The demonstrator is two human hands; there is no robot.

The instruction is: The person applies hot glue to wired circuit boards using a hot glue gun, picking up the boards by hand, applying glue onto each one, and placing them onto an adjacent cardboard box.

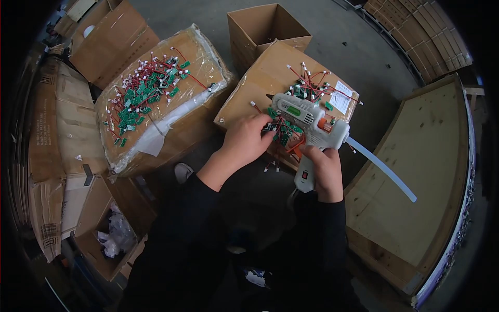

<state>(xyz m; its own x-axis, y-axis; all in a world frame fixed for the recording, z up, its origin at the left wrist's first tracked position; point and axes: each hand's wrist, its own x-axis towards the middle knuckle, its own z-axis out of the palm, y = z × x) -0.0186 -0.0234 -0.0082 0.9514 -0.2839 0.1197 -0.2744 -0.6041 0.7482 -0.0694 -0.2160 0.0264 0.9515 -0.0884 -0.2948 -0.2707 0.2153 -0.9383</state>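
My right hand (pixel 323 169) is wrapped around the handle of a white glue gun (pixel 299 109) with an orange trigger. Its nozzle points left, and a long translucent glue stick (pixel 384 171) sticks out of the back. My left hand (pixel 247 139) pinches a small circuit board (pixel 270 126), partly hidden by the fingers, just below the gun's front. Under and around both hands, green circuit boards with red wires and white plugs (pixel 306 89) lie on a cardboard box (pixel 254 86), beside a white printed label (pixel 341 98).
To the left, a taped carton (pixel 192 57) bears a large heap of green boards with red wires (pixel 143 93). An open box (pixel 265 26) stands behind. A wooden panel (pixel 410 171) is at right. Lower left, an open carton holds clear plastic bags (pixel 118 234).
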